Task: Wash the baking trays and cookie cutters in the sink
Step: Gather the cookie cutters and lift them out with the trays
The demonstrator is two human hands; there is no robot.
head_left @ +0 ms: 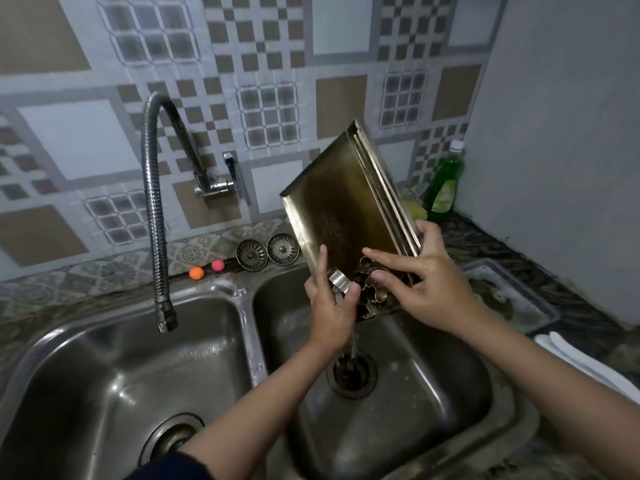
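1. The trays (346, 202), a nested stack, stand tilted nearly upright over the right basin of the sink (450, 410). Water runs off their lower edge toward the drain (351, 375), so they look mid-rinse or being drained, not finished.
2. The cutters (372, 289) lie piled in the low end of the top tray.
3. The left hand (332, 306) pinches one round cutter (339, 279) at the tray's lower left edge. The right hand (422, 278) grips the stack's right rim, fingers spread over the pile.
4. Left, as I judge: washing each cutter and separating the trays.
5. The tap (156, 209) hangs over the left basin. Soap bottle (445, 181) and sponge (415, 209) sit on the tabletop (485, 244) behind the trays, with two strainers (266, 252) near the wall.
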